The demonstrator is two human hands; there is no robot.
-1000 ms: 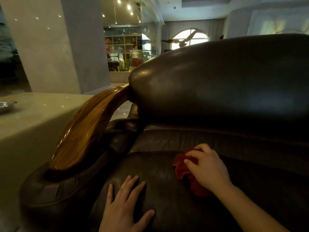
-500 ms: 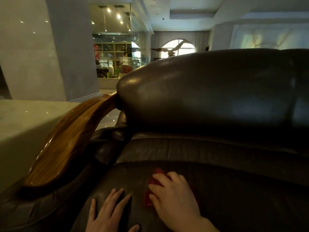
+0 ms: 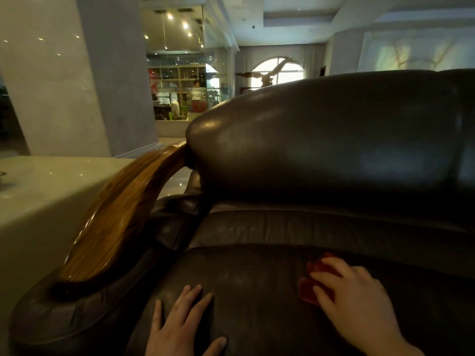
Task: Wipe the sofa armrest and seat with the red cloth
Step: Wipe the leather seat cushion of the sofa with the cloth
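Note:
A dark brown leather sofa fills the view, with its seat cushion (image 3: 257, 283) in front of me and its backrest (image 3: 321, 140) behind. On the left runs the armrest (image 3: 120, 217), topped with glossy striped wood over a padded leather base. My right hand (image 3: 357, 296) presses the crumpled red cloth (image 3: 309, 289) flat against the seat, right of centre; most of the cloth is hidden under the palm. My left hand (image 3: 182, 325) lies flat on the seat's front, fingers spread, holding nothing.
A pale stone side table (image 3: 38, 196) stands just left of the armrest, with a metal dish (image 3: 2, 177) at its far left edge. Grey pillars (image 3: 115, 80), a glass partition and shelves lie beyond. A bird sculpture (image 3: 267, 77) stands behind the backrest.
My right hand has slid the red cloth to the right across the seat cushion. My left hand stays flat on the seat front. The camera has shifted a little.

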